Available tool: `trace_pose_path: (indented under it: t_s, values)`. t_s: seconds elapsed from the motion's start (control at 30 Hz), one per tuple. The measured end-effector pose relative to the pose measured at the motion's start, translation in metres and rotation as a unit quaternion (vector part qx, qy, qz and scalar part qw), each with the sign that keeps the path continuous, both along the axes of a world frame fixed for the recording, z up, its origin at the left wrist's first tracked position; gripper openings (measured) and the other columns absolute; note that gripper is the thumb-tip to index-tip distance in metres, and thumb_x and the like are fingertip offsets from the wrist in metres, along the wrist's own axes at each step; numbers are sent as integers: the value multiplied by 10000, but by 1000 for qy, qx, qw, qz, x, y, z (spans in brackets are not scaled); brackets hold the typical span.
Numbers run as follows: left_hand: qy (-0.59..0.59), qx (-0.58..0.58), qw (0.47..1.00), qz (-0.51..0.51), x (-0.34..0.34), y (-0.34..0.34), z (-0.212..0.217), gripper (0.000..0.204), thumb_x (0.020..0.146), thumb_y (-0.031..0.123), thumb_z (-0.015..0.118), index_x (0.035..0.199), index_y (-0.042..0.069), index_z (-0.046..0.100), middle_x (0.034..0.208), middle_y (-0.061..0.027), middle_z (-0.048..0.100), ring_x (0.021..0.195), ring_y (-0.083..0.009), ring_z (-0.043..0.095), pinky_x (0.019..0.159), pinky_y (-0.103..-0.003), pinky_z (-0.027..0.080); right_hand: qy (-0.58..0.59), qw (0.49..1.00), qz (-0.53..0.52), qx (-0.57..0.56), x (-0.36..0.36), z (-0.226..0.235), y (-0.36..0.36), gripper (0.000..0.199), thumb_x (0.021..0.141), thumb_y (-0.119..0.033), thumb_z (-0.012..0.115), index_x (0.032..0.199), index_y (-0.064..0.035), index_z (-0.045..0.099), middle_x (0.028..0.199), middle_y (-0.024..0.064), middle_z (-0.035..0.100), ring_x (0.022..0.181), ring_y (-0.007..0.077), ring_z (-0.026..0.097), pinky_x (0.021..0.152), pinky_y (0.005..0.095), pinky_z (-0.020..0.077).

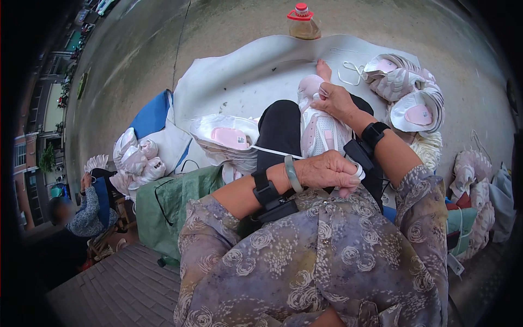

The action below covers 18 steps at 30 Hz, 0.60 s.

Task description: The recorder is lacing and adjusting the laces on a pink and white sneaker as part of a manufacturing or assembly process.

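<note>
A white and pale pink shoe upper (pixel 327 131) lies lengthwise over my lap, its pink tongue end pointing away from me. My right hand (pixel 336 103) pinches it near the far end, thumb and fingers closed on the edge. Nearer my body, my left hand (pixel 329 171) is curled into a fist. A loop of white shoelace (pixel 359 170) pokes out beside its fingers. Another stretch of white lace (pixel 278 153) runs from that hand leftward over my black trouser leg. What lies inside the left fist is partly hidden.
Nested shoe uppers (pixel 229 136) stand left of my knee; more stacks (pixel 417 114) lie to the right on a white sheet (pixel 239 76). Bundled uppers (pixel 139 158) sit farther left by a green sack (pixel 174 201). Beyond the sheet is a red-capped bottle (pixel 304 24). A person (pixel 92 210) sits at far left.
</note>
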<state>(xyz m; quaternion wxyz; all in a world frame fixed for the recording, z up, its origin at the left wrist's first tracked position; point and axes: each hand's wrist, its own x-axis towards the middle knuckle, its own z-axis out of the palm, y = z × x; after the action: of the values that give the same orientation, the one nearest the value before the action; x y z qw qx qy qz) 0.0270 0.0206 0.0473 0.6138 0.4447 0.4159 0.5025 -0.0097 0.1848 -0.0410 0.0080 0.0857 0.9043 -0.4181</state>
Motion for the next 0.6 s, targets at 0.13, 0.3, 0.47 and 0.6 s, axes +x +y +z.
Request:
trace_pose_path:
  t_s: [0.13,0.3,0.47,0.6]
  values:
    - [-111,-38,993,-28,5,11,-6,323,928,233,479,749,-6,602,674,-26,593,675,-107,567,656,-240,439,10,999,26,-38,10,1,0,341,662,-222,751,749,-15,493,697,136,540,662,233,528,634,335,424]
    - [-68,9,996,-57,10,25,-13,320,928,239,475,763,-5,601,659,-19,586,640,-105,552,643,-238,434,5,997,31,-68,14,-1,2,319,674,-195,748,770,-17,501,711,103,525,674,196,505,640,313,421]
    - [61,70,993,-74,3,27,7,307,921,233,480,738,4,573,606,-19,550,571,-100,507,554,-253,396,6,992,6,-123,19,-3,15,271,751,-207,699,870,-16,548,736,39,518,702,122,462,652,280,418]
    - [154,96,981,-64,4,18,16,265,865,172,512,662,1,498,552,-88,470,514,-168,471,527,-304,372,69,989,-26,-125,65,28,14,222,754,-192,648,819,-18,527,625,106,519,561,183,503,555,288,428]
